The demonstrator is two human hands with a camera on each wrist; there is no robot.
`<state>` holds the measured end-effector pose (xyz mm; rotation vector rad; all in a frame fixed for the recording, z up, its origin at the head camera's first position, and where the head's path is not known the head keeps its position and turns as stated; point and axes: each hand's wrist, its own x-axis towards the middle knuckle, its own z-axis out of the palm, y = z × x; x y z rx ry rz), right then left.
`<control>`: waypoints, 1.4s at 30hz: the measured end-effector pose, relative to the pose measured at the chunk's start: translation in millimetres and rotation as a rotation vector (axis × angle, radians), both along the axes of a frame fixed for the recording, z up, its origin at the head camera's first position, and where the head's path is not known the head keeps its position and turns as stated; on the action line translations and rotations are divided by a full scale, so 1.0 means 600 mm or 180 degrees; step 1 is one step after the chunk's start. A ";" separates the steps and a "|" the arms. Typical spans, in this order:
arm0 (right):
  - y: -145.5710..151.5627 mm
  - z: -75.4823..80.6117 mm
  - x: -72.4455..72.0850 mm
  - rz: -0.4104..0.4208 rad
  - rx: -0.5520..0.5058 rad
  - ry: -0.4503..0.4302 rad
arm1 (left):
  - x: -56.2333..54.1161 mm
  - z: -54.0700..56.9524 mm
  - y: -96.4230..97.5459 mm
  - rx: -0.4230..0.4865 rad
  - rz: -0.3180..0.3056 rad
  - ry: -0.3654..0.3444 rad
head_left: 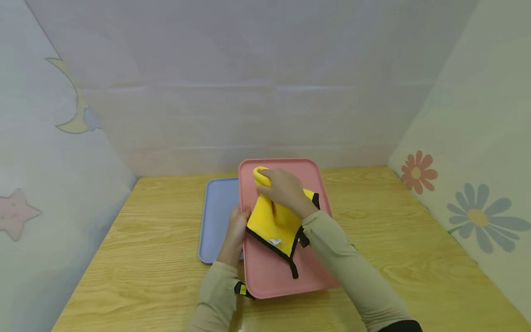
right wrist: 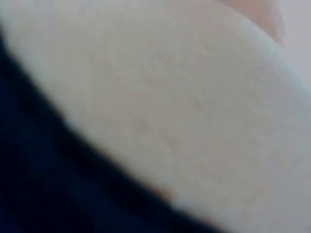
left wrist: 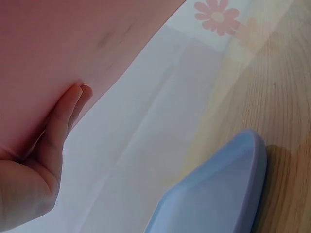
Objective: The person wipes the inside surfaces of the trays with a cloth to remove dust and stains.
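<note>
Left hand (head_left: 238,225) pinched around edge of pink tray (head_left: 280,279), right hand (head_left: 284,186) curled round yellow cloth (head_left: 263,219)

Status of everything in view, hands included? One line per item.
Pink tray: raised off the table, tilted, inner face up.
Yellow cloth: on the pink tray, unevenly folded, part bunched in the right hand.
Blue tray: lying on the table, partly hidden by the pink tray in the head view.
Left hand: gripping the pink tray's edge, fingers underneath.
Right hand: holding the cloth.
</note>
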<state>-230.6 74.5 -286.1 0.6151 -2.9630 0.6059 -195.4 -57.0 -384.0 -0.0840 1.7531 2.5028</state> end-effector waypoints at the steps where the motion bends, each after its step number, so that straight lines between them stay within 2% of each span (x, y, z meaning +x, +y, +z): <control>1: -0.003 0.000 -0.003 0.0006 0.0042 0.0019 | 0.000 -0.001 0.001 0.0037 -0.0036 0.0032; 4: -0.011 -0.001 -0.009 0.0012 0.0140 0.0110 | 0.002 -0.003 0.005 0.0125 -0.0076 0.0134; 12: -0.025 -0.005 -0.018 0.0056 0.0376 0.0251 | 0.010 -0.003 0.016 0.0035 -0.0043 0.0260; 19: -0.029 -0.006 -0.022 0.0052 0.0370 0.0300 | 0.012 -0.003 0.018 0.0164 -0.0101 0.0381; 25: -0.031 0.000 -0.023 -0.0013 0.0535 0.0257 | 0.014 0.000 0.026 0.0231 -0.0180 0.0450; 29: -0.031 0.004 -0.021 -0.0017 0.0609 0.0311 | 0.013 0.001 0.027 0.0155 -0.0238 0.0550; 37: -0.031 0.005 -0.022 -0.0055 0.0546 0.0427 | 0.014 0.002 0.028 -0.0004 -0.0293 0.0830; 42: -0.032 0.008 -0.028 -0.0138 0.0537 0.0322 | 0.013 0.003 0.029 -0.0035 -0.0315 0.0901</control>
